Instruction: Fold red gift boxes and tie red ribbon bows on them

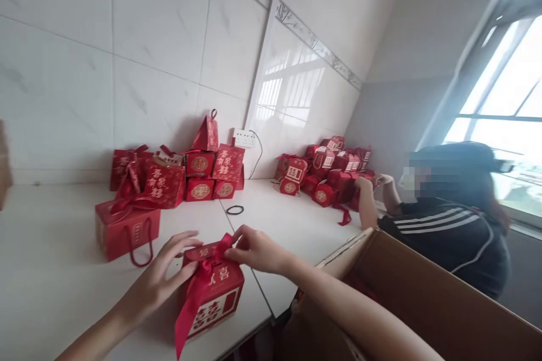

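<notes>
In front of me on the white table stands a red gift box (220, 299) with gold and white lettering. A crimson ribbon (189, 316) is tied at its top, and one long tail hangs down the front left. My right hand (254, 248) pinches the ribbon at the top right of the box. At the upper left edge of the box is my left hand (169, 265), its fingers apart and its thumb near the knot. To the left stands another red box (129, 228) with a cord handle and a ribbon on top.
Several red gift boxes (165, 183) are piled by the tiled wall, and another pile (330, 172) lies farther right. A black ring (235, 210) lies on the table. An open cardboard box (423, 287) is at my right. Beyond it, a person (449, 237) reaches toward the right pile.
</notes>
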Motion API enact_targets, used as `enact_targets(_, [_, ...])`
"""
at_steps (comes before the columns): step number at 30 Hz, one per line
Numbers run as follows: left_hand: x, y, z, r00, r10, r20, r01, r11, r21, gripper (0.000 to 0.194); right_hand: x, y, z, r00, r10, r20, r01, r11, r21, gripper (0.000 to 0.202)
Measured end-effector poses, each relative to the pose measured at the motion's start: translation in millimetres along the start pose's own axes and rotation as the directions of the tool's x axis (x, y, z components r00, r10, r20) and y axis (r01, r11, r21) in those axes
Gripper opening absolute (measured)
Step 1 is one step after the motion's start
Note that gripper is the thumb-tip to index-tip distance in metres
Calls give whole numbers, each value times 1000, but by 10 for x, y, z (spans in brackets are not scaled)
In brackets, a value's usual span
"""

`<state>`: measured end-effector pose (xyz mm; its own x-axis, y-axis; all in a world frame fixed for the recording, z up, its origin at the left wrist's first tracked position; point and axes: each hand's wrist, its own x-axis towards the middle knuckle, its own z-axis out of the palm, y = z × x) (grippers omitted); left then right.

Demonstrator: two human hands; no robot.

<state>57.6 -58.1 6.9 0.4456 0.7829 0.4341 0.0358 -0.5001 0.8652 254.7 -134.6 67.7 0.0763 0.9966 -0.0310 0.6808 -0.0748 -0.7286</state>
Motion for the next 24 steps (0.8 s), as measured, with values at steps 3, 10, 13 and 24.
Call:
enact_targets(3, [-22, 27, 41, 997, -69, 22, 69, 998, -9, 36, 3, -14, -8, 998, 30, 51, -32, 999, 36, 25])
enact_targets(10, [-96, 132, 79, 999, -51, -2, 51, 999, -14, 31, -64, -21, -43, 985, 61, 160, -73, 995, 70, 25])
enact_targets(13, [-104, 88, 70, 1000, -10, -18, 10, 1000, 3, 31, -64, -14, -39, 987, 47, 154, -54, 998, 39, 27])
enact_targets(24, [-74, 189, 95, 980, 72, 183, -84, 995, 61, 19, -105, -13, 22, 982, -34, 186, 26, 999, 43, 21])
